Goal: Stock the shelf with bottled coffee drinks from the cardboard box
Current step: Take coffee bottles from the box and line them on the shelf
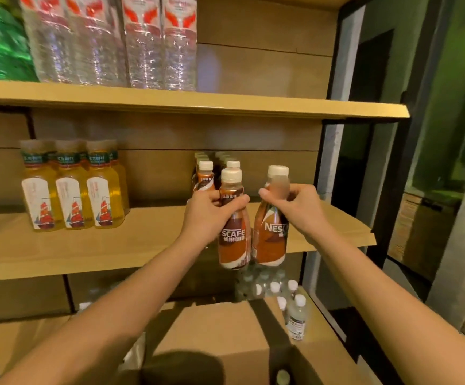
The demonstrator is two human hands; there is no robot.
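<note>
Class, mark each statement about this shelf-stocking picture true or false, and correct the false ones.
1. The left hand grips one brown, white-capped plastic coffee bottle; the right hand grips a second coffee bottle. True.
2. The yellow tea bottles stand on the top shelf. False: they stand on the middle wooden shelf; clear plastic water bottles stand on the upper wooden shelf.
3. Stocked coffee bottles stand at the middle shelf's back. True.
4. Both held bottles lie flat on the shelf. False: they are upright, in the air at its front edge.
</note>
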